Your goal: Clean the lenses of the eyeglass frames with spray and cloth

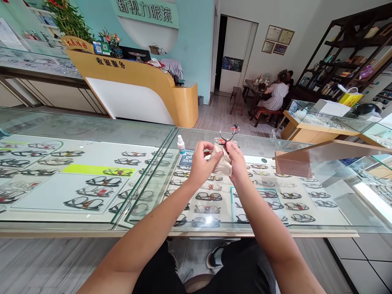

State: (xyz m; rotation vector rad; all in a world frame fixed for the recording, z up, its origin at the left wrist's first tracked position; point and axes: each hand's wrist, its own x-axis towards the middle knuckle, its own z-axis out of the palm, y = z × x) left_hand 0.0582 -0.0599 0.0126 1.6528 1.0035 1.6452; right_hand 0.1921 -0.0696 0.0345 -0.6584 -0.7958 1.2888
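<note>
Holding some glasses (233,135) up above the glass-topped bench (306,234), clasped in the right hand (237,162). Also pinching a beige cloth (223,166) with the left hand (202,161), thumb-first. Got both forearms (162,214) stretched over the bench, angled inward. Plus a little bottle (181,145) on the bench.

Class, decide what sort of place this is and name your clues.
Most likely an optician's shop: rows of eyeglass frames lie under a glass counter, the wall sign includes the characters for "glasses", and a desk is lettered for cashier service.
</note>
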